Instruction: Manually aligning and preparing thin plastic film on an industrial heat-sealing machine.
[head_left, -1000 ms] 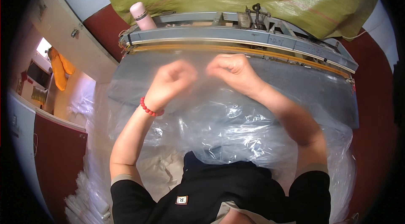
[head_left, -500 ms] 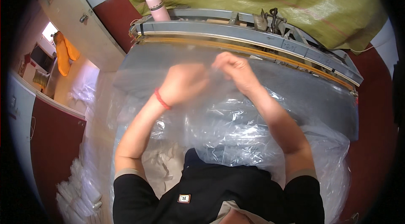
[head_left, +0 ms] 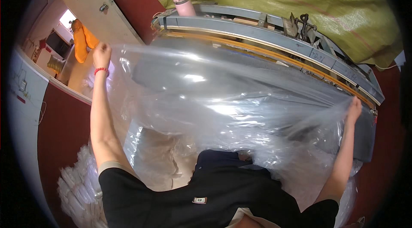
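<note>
My left hand (head_left: 102, 56) and right hand (head_left: 353, 109) pinch the far edge of a clear plastic film (head_left: 227, 90), stretched wide above the grey tabletop (head_left: 365, 140). I judge this the spreading-out step; next calls for even tension and a firm grip.

Arms (head_left: 104, 120) wide apart, left grip (head_left: 102, 56) and right grip (head_left: 354, 110) tightly pinched.

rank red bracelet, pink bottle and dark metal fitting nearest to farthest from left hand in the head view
1. Red bracelet, on the wrist below the left hand
2. Pink bottle, left end of the grey frame
3. Dark metal fitting, frame's right half
</note>
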`<state>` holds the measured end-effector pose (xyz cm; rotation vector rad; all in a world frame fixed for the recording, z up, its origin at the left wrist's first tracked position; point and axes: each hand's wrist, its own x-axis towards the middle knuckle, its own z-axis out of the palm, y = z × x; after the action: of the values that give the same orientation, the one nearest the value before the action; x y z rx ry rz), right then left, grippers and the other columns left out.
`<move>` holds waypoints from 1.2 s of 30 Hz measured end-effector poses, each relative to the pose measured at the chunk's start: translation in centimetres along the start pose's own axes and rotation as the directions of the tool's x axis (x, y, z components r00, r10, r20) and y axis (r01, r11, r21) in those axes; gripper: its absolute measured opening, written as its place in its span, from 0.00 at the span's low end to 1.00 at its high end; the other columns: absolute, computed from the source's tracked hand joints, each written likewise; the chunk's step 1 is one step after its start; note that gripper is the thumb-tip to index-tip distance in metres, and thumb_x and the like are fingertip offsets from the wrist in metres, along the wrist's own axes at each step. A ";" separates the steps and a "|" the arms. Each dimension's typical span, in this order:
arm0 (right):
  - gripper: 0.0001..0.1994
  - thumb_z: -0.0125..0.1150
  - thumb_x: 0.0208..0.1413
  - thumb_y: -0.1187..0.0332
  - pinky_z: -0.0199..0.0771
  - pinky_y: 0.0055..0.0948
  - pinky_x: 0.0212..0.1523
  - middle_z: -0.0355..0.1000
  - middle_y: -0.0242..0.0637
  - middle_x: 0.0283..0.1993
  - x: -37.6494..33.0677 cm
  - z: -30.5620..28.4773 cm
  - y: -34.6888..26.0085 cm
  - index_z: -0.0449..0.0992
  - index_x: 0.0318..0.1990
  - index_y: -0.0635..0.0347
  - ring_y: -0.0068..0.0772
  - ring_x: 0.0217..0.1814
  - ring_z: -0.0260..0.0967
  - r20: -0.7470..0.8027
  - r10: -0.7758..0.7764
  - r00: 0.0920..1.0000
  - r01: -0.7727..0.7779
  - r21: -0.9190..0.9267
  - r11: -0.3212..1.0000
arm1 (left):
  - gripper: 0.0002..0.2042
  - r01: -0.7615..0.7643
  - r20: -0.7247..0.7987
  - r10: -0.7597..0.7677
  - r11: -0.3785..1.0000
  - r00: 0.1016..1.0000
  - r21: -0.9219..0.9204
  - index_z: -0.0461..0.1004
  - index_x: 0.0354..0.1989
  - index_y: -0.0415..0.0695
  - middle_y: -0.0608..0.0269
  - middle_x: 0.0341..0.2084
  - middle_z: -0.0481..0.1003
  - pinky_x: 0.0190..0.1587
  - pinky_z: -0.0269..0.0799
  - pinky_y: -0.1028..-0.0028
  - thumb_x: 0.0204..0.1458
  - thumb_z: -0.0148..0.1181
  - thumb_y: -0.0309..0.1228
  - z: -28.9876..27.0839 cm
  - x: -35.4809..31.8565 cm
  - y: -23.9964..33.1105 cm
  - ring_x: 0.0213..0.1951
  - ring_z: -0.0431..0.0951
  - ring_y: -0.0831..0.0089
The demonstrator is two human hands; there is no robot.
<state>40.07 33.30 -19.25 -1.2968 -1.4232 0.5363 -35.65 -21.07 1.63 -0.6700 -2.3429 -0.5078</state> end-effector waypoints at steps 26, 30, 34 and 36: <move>0.19 0.36 0.56 0.55 0.63 0.45 0.41 0.67 0.49 0.43 0.7 -18.3 3.0 0.65 0.48 0.54 0.54 0.45 0.63 -0.238 0.127 0.963 -0.269 -0.890 0.368 | 0.11 -0.213 0.207 0.213 0.977 0.955 -0.021 0.69 0.31 0.43 0.54 0.34 0.68 0.44 0.61 0.62 0.40 0.54 0.34 13.2 -6.3 9.7 0.42 0.66 0.58; 0.19 0.36 0.56 0.55 0.62 0.46 0.38 0.67 0.51 0.40 0.3 -18.1 2.9 0.66 0.42 0.59 0.56 0.42 0.62 -0.226 0.076 0.971 -0.237 -0.879 0.413 | 0.13 -0.260 -0.334 0.175 0.938 0.926 -0.229 0.68 0.36 0.40 0.54 0.39 0.67 0.47 0.60 0.63 0.40 0.56 0.30 9.4 -5.6 13.2 0.46 0.64 0.57; 0.18 0.36 0.56 0.54 0.62 0.47 0.36 0.67 0.52 0.38 1.0 -18.8 4.6 0.66 0.38 0.61 0.58 0.40 0.62 -0.173 0.010 0.985 -0.159 -0.885 0.437 | 0.22 -0.428 0.191 0.542 0.796 0.818 -0.427 0.63 0.47 0.41 0.52 0.49 0.62 0.53 0.56 0.66 0.43 0.56 0.34 12.6 -9.2 9.0 0.53 0.59 0.56; 0.18 0.37 0.56 0.54 0.62 0.47 0.34 0.67 0.51 0.37 0.8 -18.6 4.1 0.66 0.38 0.61 0.58 0.40 0.62 -0.177 -0.008 0.984 -0.155 -0.884 0.441 | 0.30 -0.052 0.607 0.020 0.998 0.795 0.036 0.55 0.56 0.42 0.51 0.55 0.55 0.57 0.51 0.66 0.45 0.55 0.40 12.9 -10.2 8.8 0.58 0.53 0.57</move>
<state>58.56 29.28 -16.68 -2.2002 -1.5582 -0.3998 -29.88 -10.92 -12.85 -0.9628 -2.9220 -0.2252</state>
